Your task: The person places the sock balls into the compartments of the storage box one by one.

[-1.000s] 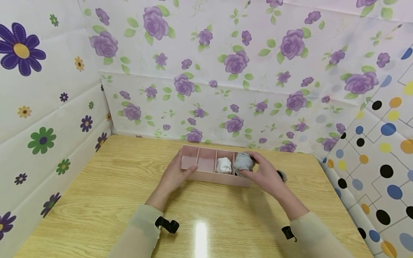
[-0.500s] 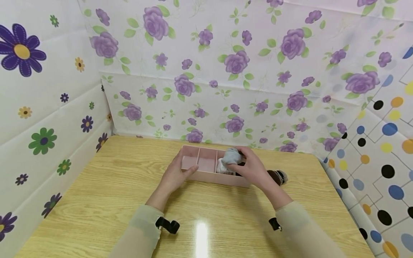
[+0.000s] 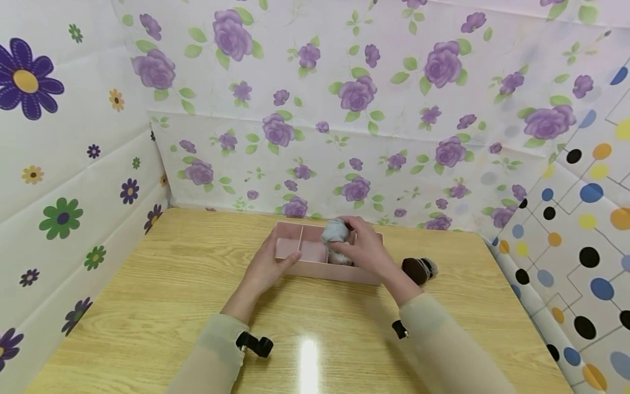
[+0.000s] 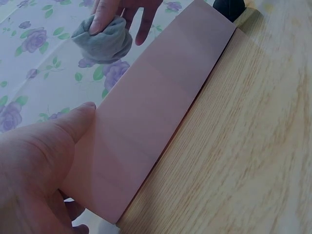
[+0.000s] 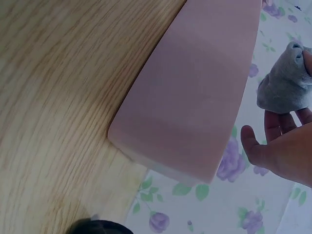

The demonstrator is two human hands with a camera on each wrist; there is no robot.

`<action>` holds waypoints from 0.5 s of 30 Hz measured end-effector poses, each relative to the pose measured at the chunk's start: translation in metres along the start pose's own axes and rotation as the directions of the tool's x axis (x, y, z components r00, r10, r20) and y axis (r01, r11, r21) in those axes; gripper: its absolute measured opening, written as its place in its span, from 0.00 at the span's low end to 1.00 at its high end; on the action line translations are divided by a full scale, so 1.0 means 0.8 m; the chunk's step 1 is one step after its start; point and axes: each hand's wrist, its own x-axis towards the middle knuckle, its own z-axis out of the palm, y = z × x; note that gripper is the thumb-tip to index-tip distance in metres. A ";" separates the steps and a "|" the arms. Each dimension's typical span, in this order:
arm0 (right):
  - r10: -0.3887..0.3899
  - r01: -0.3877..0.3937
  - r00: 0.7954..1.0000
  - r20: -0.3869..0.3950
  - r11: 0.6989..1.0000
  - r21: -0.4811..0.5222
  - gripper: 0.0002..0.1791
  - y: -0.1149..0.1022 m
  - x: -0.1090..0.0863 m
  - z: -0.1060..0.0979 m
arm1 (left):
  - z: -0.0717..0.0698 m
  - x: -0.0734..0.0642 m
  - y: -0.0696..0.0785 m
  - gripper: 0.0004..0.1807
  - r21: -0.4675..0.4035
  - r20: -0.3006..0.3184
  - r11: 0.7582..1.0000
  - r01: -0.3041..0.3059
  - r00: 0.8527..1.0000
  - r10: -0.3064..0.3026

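My right hand [image 3: 368,250] holds a grey-blue rolled-up sock [image 3: 336,231] above the pink divided box [image 3: 325,271], near the divider beside the second compartment from the left. In the right wrist view, fingers and thumb pinch the grey sock [image 5: 285,85] clear of the box. With thumb at the front wall and fingers round the left end, my left hand [image 3: 266,268] grips the box. A white rolled-up sock [image 3: 339,258] sits in the third compartment, partly hidden by my right hand. The two left compartments show bare floors. The right hand largely covers the fourth.
A dark brown rolled-up sock bundle [image 3: 417,271] with a grey striped end lies on the wooden table [image 3: 206,295], right of the box. Flower-printed cloth [image 3: 275,164] hangs behind the table, and a dotted cloth [image 3: 590,246] stands at the right.
The right hand has lifted the grey sock out of the rightmost compartment and carried it left, past the white one. The left hand stays on the box. The brown bundle has come into fuller view.
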 end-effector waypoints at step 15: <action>0.029 -0.033 0.996 0.079 0.998 0.051 0.35 -0.011 0.023 0.025 | -0.001 0.000 -0.003 0.60 0.003 -0.001 1.000 -0.015 1.000 0.015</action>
